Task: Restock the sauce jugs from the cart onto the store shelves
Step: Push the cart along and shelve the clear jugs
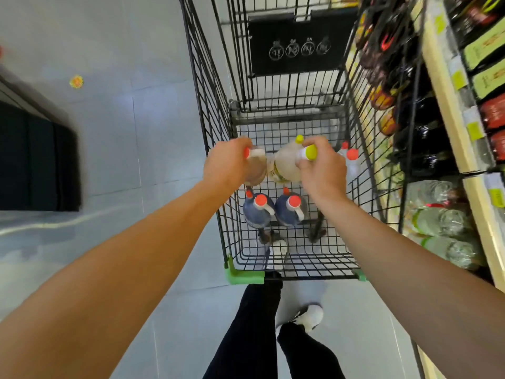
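Left hand [228, 162] grips brown jug [255, 170], right hand [323, 170] pale jug [285, 165], seemingly above cart rim [207, 105].

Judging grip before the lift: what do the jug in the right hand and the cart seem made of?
Yellow-capped jug: likely translucent plastic, smooth; pale liquid shows through, and the right hand grips its white handle. Cart: dark coated metal wire by its thin grid, with green plastic-looking corners.
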The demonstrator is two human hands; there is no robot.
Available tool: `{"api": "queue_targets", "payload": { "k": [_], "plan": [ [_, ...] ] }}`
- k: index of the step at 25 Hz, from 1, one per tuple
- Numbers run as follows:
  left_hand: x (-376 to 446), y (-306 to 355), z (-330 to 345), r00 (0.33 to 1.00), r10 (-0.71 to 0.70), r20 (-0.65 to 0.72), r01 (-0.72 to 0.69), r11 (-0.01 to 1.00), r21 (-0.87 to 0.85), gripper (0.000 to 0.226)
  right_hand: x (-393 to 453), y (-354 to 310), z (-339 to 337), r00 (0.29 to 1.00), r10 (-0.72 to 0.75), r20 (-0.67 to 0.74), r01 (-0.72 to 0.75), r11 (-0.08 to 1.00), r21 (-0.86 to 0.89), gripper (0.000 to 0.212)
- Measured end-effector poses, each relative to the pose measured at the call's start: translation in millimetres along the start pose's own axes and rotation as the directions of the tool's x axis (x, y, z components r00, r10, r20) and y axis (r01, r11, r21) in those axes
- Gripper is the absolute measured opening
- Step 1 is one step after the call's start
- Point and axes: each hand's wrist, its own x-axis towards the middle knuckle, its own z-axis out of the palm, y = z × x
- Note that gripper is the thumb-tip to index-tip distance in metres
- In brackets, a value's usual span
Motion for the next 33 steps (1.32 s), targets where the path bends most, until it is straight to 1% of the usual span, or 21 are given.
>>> {"api": "queue_targets", "payload": {
  "k": [2,5,7,9,10,12,15,19,22,24,28,33],
  "plan": [
    [-17,6,-20,0.997,0.026,-0.079,-0.031,0.997,-0.067,0.032,-16,-18,-40,0.998,-0.032,-0.054,0.035,0.998,0.051,0.03],
    [-54,31,-56,0.98,0.087,-0.179,-0.115,0.982,-0.151,0.031,-49,-37,-102,0.985,-0.068,-0.162,0.081,0.994,0.078,0.029],
    [-79,53,-75,0.961,0.151,-0.231,-0.186,0.973,-0.137,0.031,-74,-41,-139,0.972,-0.072,-0.224,0.094,0.992,0.089,0.028],
    [-108,76,-87,0.939,0.232,-0.254,-0.259,0.963,-0.077,0.029,-104,-38,-173,0.96,-0.088,-0.266,0.11,0.991,0.071,0.027],
    [-119,86,-89,0.929,0.263,-0.261,-0.291,0.954,-0.073,0.028,-119,-35,-189,0.953,-0.094,-0.288,0.116,0.991,0.061,0.026],
    [-148,109,-93,0.909,0.319,-0.268,-0.352,0.932,-0.086,0.027,-156,-26,-224,0.935,-0.078,-0.345,0.104,0.993,0.058,0.025],
    [-189,147,-86,0.859,0.434,-0.271,-0.467,0.881,-0.069,0.027,-213,-4,-268,0.893,-0.05,-0.447,0.072,0.997,0.033,0.029],
    [-230,197,-59,0.798,0.56,-0.222,-0.585,0.809,-0.058,0.026,-278,35,-312,0.843,0.002,-0.538,0.01,1.0,0.019,0.033],
    [-260,235,-35,0.728,0.656,-0.199,-0.673,0.739,-0.022,0.025,-320,71,-340,0.786,0.073,-0.614,-0.07,0.997,0.029,0.033],
    [-279,257,-20,0.684,0.706,-0.185,-0.723,0.69,-0.039,0.024,-345,91,-356,0.749,0.104,-0.654,-0.103,0.994,0.04,0.032],
    [-297,294,-1,0.622,0.766,-0.159,-0.782,0.619,-0.073,0.022,-379,117,-384,0.697,0.118,-0.707,-0.148,0.989,0.02,0.027],
    [-299,336,6,0.581,0.794,-0.18,-0.814,0.573,-0.1,0.019,-382,135,-412,0.617,0.141,-0.774,-0.164,0.985,0.049,0.028]
  ]
}}
